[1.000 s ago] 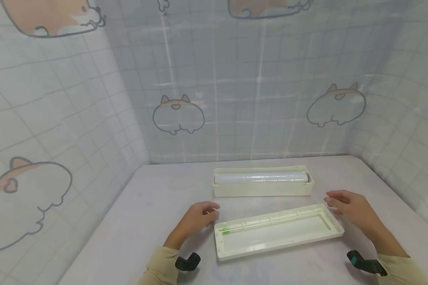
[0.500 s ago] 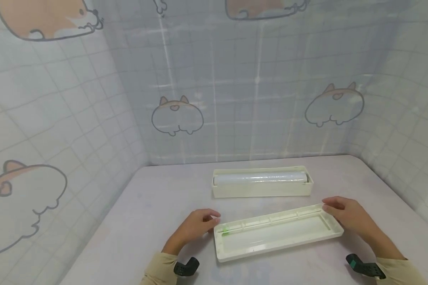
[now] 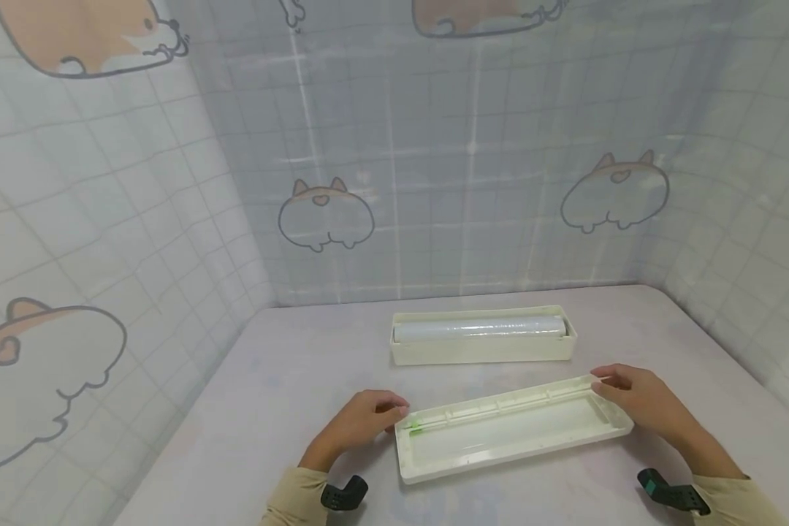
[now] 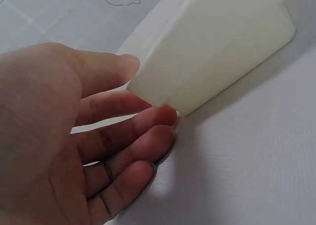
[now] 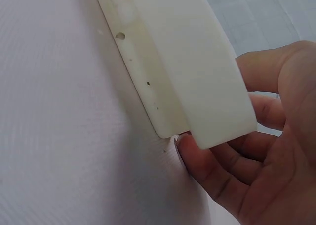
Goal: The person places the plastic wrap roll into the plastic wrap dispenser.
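Note:
A shallow cream plastic lid [image 3: 513,431] of a cling film dispenser lies hollow side up at a slant on the table. Along its far side runs a cutter rail with a green slider [image 3: 416,426] at the left end. My left hand [image 3: 361,420] holds the lid's far left corner, thumb at the rim and fingertips tucked beneath in the left wrist view. At the far right corner, my right hand [image 3: 644,398] grips the lid between thumb and fingers. The right wrist view shows fingertips under that end [image 5: 222,121], with the thumb partly hidden behind it.
Behind the lid stands the cream dispenser box [image 3: 486,352], holding a roll of cling film [image 3: 480,329]. A white-grid curtain [image 3: 467,241] with cartoon dogs surrounds the pale table [image 3: 289,358] at the back and sides. A black camera mount sits at each wrist.
Both hands have come inward onto the ends of the lid, the left moving slightly right, the right moving left. The lid and the box have hardly shifted.

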Demonstrator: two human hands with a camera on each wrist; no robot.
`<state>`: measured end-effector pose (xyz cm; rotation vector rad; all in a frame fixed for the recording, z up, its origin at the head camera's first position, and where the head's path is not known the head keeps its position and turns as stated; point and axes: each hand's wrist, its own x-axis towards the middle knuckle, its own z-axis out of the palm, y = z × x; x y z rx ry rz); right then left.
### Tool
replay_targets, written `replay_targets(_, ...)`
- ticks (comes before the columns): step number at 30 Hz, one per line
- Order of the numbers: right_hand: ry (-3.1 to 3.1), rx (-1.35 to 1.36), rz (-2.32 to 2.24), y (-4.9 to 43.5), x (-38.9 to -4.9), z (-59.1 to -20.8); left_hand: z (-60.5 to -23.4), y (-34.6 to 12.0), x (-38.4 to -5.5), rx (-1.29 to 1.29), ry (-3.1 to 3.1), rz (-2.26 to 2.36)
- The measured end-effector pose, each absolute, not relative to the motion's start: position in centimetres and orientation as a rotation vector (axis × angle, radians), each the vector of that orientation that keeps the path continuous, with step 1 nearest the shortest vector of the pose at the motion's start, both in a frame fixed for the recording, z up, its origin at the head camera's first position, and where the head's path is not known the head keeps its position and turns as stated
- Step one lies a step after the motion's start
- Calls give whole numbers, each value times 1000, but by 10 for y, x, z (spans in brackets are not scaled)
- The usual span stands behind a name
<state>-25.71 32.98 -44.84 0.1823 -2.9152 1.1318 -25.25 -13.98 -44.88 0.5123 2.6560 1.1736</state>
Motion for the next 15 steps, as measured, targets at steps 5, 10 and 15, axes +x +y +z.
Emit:
replay_targets(5,-2905,171,1130,330,-256,-450,-451,-141,-254,540,2668,1167)
replay_targets(10,-2882,166,1124,330,-254,-450,-453,-142,-255,562,2698,1138)
replay_targets(15,-2865,145,1113,330,-253,-450,-454,-142,-255,566,2729,1122)
